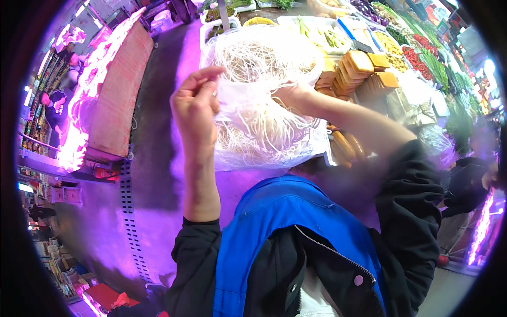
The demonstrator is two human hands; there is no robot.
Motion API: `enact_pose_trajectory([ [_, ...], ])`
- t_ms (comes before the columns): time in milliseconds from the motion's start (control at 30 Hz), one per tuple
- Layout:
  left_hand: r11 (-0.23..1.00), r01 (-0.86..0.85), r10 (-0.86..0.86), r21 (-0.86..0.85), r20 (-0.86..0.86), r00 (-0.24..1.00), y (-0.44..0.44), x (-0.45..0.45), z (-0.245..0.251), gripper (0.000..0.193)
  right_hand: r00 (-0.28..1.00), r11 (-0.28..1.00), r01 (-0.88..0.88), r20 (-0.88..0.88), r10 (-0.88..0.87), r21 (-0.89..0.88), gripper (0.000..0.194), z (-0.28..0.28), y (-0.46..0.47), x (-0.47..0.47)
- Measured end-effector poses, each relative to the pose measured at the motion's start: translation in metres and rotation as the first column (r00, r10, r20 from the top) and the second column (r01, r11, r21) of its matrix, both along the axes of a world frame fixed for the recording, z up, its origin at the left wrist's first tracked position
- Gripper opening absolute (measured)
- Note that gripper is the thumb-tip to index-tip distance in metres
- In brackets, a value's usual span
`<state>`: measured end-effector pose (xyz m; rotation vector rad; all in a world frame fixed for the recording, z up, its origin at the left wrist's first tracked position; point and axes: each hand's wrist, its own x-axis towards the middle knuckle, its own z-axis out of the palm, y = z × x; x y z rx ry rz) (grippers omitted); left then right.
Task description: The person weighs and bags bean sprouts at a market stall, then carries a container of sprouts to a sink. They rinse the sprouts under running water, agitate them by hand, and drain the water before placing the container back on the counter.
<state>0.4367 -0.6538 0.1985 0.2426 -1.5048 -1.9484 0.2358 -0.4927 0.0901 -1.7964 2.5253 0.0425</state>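
White noodles (273, 126) hang in a loose bunch below my right hand (295, 97), whose fingers are closed around their upper part and partly hidden by strands. My left hand (198, 93) is raised at the left edge of the noodle trays, its thumb near the curled fingers; whether a strand is between them cannot be told. A plastic-lined heap of noodles (253, 57) lies beyond both hands. Nearer my body, more noodles (231, 140) lie in a clear plastic bag or liner (245, 163), under the hanging bunch.
Stacked blocks of browned tofu (354, 69) and sausage-like brown foods (342, 146) stand at the right. Trays of cut vegetables (328, 37), red peppers (416, 63) and greens extend beyond. A wooden-sided counter (119, 91) is across the aisle at left; people stand at both far sides.
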Motion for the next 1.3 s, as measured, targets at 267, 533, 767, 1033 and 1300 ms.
enact_pose_trajectory([
  [267,0.607,0.230,-0.296,0.761,-0.052,0.954,-0.062,0.021,-0.040,0.021,0.750,0.734,-0.640,0.392,0.533,0.226,0.054,-0.014,0.018,-0.032],
  [533,0.900,0.351,-0.390,0.257,0.120,0.913,-0.059,-0.033,-0.099,0.038,0.924,0.696,-0.367,0.327,0.197,0.617,0.054,-0.029,-0.028,-0.015],
  [767,0.130,0.331,-0.082,-0.934,0.323,0.943,0.014,-0.042,-0.145,0.060,0.904,0.625,-0.330,0.427,-0.005,0.707,0.054,-0.060,-0.051,-0.033],
  [1033,0.094,0.571,0.091,-0.816,0.578,0.811,-0.002,-0.063,-0.179,0.047,0.613,0.528,0.743,0.735,-0.289,-0.411,0.031,-0.006,0.079,0.006],
  [1300,0.029,0.529,0.028,-0.848,0.530,0.848,-0.001,-0.066,-0.183,0.033,-0.085,0.294,0.946,0.979,-0.187,0.138,0.022,-0.050,0.083,0.081],
])
